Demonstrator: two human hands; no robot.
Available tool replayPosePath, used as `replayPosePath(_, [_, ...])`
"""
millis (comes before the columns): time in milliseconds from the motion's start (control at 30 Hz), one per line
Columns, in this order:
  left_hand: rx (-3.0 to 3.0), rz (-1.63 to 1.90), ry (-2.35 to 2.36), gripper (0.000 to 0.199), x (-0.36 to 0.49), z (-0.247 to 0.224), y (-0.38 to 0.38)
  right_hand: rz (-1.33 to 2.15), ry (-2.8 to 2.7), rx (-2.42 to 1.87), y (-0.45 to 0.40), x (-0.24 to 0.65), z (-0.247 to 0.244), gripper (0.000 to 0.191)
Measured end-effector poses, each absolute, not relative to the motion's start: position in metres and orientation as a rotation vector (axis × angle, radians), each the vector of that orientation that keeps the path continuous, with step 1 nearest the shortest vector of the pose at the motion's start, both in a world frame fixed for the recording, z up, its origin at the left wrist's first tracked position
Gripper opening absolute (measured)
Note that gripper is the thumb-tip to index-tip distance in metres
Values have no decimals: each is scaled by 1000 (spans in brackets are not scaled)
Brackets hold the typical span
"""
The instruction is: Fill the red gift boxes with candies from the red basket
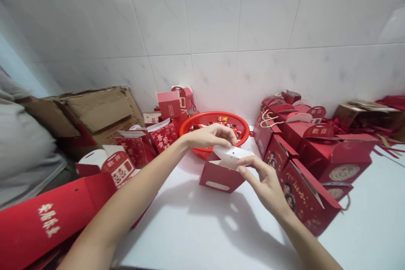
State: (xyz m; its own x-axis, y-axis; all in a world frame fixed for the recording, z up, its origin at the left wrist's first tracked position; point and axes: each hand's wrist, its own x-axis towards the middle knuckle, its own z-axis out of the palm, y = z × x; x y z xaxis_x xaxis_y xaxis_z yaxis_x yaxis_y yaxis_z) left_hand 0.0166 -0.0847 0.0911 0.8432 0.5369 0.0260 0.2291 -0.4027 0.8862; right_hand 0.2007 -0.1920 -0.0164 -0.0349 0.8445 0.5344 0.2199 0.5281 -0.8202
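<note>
At the centre of the frame, a small red cardboard box with a white interior (221,174) is standing open-topped on the white tabletop (177,219); the left hand (213,136) is curling its fingers at the far flap (243,152), but whether they are gripping it, I cannot tell; the right hand (268,180) is pinching the near rim between thumb and forefinger; light, even pressure is probably suiting the thin card best, since hard squeezing is risking creases; the round red plastic basket (218,114) is sitting just behind.
</note>
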Motion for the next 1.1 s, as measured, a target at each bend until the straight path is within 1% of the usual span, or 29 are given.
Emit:
replayPosePath(133, [1975, 509, 699, 32, 1, 92, -68, 510, -1578, -940, -196, 199, -16, 16])
replayPosePath(200, [2030, 520, 859, 36, -9, 88, -53, 435, -1570, -924, -199, 200, -15, 16])
replayPosePath(267, [2154, 375, 1037, 36, -17, 80, -38, 387, -1563, -890, -201, 201, -13, 18])
replayPosePath(400, [2269, -213, 1267, 40, -18, 59, -14, 396, -1556, -864, -202, 203, -13, 21])
replayPosePath(467, [2264, -359, 1311, 51, -11, 49, -5, 457, -1555, -882, -199, 203, -13, 23])
replayPosePath(567, [2261, -428, 1332, 75, 4, 36, 7, 572, -1551, -911, -196, 204, -15, 25])
replayPosePath(633, [2245, -467, 1346, 81, 12, 29, 13, 612, -1539, -927, -195, 204, -17, 25])
replayPosePath(700, [2238, -469, 1342, 80, 15, 23, 16, 622, -1527, -937, -195, 203, -18, 25])
replayPosePath(833, [2264, -378, 1274, 71, 12, 15, 14, 613, -1519, -922, -197, 197, -21, 24])
replayPosePath(1000, [2275, -273, 1270, 70, 11, 5, 16, 630, -1570, -855, -198, 192, -21, 26])
replayPosePath(1100, [2268, -258, 1237, 61, 15, -1, 20, 651, -1581, -874, -197, 193, -21, 27])
